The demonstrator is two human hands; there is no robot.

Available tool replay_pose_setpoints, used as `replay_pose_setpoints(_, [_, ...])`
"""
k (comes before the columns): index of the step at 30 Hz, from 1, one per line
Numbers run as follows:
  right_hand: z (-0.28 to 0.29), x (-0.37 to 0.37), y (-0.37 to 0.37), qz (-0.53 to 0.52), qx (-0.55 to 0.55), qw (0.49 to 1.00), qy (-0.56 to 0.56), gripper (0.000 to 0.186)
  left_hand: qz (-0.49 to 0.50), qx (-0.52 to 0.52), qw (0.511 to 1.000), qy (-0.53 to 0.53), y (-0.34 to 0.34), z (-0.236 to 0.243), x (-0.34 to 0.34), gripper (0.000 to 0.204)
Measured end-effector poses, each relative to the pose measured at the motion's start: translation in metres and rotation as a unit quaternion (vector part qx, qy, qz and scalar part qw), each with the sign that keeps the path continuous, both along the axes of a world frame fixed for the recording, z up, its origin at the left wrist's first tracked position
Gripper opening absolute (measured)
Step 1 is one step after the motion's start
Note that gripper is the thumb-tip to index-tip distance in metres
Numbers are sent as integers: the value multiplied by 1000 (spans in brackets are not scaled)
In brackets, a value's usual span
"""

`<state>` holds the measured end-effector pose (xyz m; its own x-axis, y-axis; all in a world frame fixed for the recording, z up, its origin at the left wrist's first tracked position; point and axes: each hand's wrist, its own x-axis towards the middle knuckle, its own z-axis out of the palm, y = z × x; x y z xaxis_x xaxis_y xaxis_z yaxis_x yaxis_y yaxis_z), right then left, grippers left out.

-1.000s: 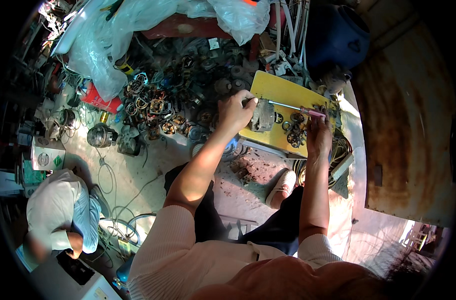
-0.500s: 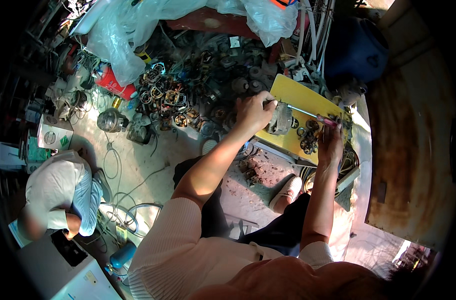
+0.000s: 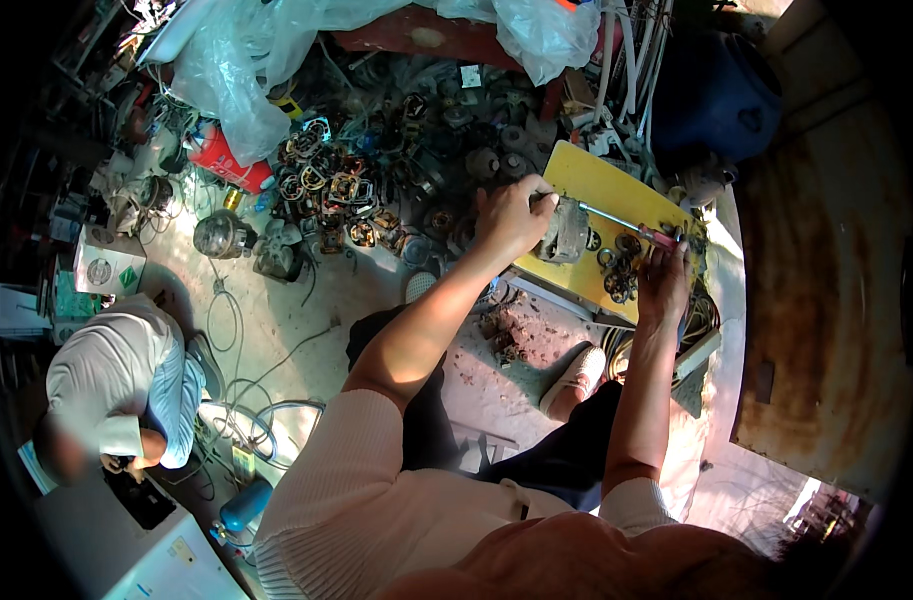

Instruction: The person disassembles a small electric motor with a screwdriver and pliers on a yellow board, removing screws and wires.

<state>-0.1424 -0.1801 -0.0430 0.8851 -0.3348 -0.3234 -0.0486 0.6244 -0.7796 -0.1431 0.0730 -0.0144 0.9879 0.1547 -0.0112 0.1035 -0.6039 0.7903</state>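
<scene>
My left hand (image 3: 516,215) grips a dull grey metal motor housing (image 3: 562,238) at its upper side, over a yellow board (image 3: 594,178). A screwdriver (image 3: 616,218) with a pink handle and a long shaft reaches across to the top of the housing, its tip hard to make out there. My right hand (image 3: 666,275) is closed on the screwdriver's handle at the board's right side. Just right of the housing lies a small pile of dark, round metal parts (image 3: 619,280) on the board.
Motor parts and coils (image 3: 336,190) cover the ground beyond, with clear plastic sheets (image 3: 226,100), a red container (image 3: 231,165) and a blue barrel (image 3: 716,100). At lower left another person (image 3: 116,370) crouches beside a white appliance (image 3: 186,570) and blue cylinder (image 3: 244,508). A rusty panel (image 3: 816,300) stands right.
Compared with a second ago, the whole view has shifted, so my hands and the board sit further right in it. Both hands keep their grips. The crouching person's hand has moved slightly.
</scene>
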Motion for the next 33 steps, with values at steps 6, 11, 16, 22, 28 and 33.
replay_pose_setpoints(6, [-30,11,-20,8,15,997,-77,33,-9,-1,1000,2,-1,-1,2,22])
replay_pose_setpoints(11, [3,1,1,-6,2,1000,-26,26,-5,9,1000,-3,1,-4,1,22])
replay_pose_setpoints(16, [-16,5,-12,14,-12,998,-56,29,4,29,999,-37,-4,-5,-1,23])
replay_pose_setpoints(22, [-12,9,-10,34,5,997,-64,29,11,47,997,-54,-5,-6,-2,22])
replay_pose_setpoints(28, [-15,5,-16,50,44,995,-77,31,14,36,997,-67,-6,-6,-3,22])
replay_pose_setpoints(33, [-26,11,-22,53,32,994,-94,32,11,39,997,-67,-7,-4,-4,21])
